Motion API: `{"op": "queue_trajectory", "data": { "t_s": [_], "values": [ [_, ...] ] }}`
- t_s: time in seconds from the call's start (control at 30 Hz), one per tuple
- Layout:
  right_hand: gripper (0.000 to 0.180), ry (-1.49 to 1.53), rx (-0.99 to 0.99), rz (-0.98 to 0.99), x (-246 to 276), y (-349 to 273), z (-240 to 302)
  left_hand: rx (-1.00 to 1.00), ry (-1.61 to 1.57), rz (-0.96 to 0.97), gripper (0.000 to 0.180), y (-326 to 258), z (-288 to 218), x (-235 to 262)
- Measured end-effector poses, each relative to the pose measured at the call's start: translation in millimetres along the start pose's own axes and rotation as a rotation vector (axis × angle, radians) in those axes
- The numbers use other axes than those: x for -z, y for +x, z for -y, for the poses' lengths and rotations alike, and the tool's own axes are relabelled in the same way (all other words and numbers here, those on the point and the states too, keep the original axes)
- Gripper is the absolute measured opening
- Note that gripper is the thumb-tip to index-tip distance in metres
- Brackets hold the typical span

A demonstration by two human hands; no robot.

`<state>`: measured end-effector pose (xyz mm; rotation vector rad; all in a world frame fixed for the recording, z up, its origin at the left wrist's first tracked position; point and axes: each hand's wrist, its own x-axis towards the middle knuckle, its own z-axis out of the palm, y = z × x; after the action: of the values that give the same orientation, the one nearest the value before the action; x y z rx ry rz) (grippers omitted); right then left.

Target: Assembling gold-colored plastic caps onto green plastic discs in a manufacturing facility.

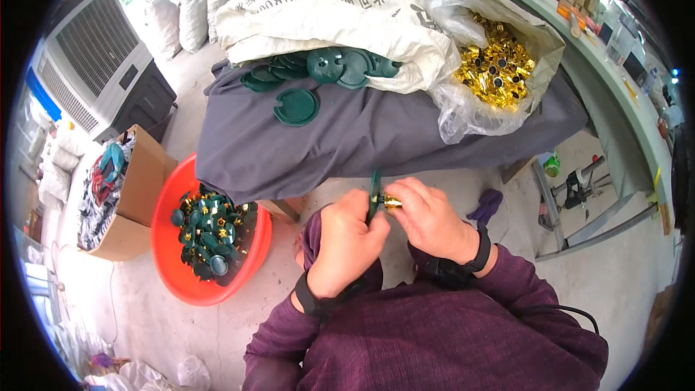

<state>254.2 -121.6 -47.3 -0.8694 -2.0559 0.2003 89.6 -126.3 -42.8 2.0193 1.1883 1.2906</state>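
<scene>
My left hand [349, 239] is closed on a dark green disc [375, 190], which is held on edge. Against the disc's right side, my right hand [433, 223] pinches a small shiny gold piece [392, 202]. The two parts touch; my fingers hide how they fit together. Just beyond my hands, a single green disc with a notched rim [296, 107] lies on the grey cloth [318, 148]. More green discs [340, 65] spill from the mouth of a white woven sack [326, 18]. At the right, many gold pieces [496, 65] fill a plastic-lined bag.
An orange-red tub [161, 242] at my left holds green discs joined with gold pieces. Behind it are a cardboard box [141, 195] of fabric scraps and a grey air cooler [94, 58]. A metal frame [557, 210] and a long green-edged bench [608, 108] stand at the right.
</scene>
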Motion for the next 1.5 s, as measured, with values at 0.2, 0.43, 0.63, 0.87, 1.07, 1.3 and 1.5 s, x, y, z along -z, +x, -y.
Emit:
{"op": "queue_trajectory", "data": {
  "t_s": [0.2, 0.43, 0.63, 0.87, 1.07, 1.3, 1.5],
  "values": [
    [0.009, 0.849, -0.743, 0.061, -6.7, 0.4, 9.8, -0.35, 0.291, -0.038, 0.017, -4.4, -11.9, -2.9],
    [0.02, 0.487, -0.426, 0.045, 34.5, 22.2, -0.9, 0.042, 0.09, -0.189, 0.006, 0.6, 16.9, 54.8],
    [0.017, -0.641, -0.286, -0.286, 126.1, 41.9, -74.3, 0.232, 0.528, -0.538, 0.035, 3.8, 104.3, 242.7],
    [0.016, -1.046, -0.655, 0.001, 168.4, 32.1, -160.1, -0.012, 0.607, -0.38, 0.03, 68.8, 83.9, 168.2],
    [0.017, -0.967, -0.591, 0.047, 163.5, 46.4, -167.7, -0.002, 0.731, -0.172, 0.031, 119.6, 82.7, 99.9],
    [0.028, -0.884, -0.411, 0.096, 170.9, 26.0, -219.3, -0.103, 1.139, 0.126, 0.013, 122.7, 84.1, 70.1],
    [0.031, -0.847, -0.362, -0.199, 208.6, 15.1, -219.6, -0.07, 0.864, -0.085, 0.013, 134.5, 101.6, 47.2]
  ]
}}
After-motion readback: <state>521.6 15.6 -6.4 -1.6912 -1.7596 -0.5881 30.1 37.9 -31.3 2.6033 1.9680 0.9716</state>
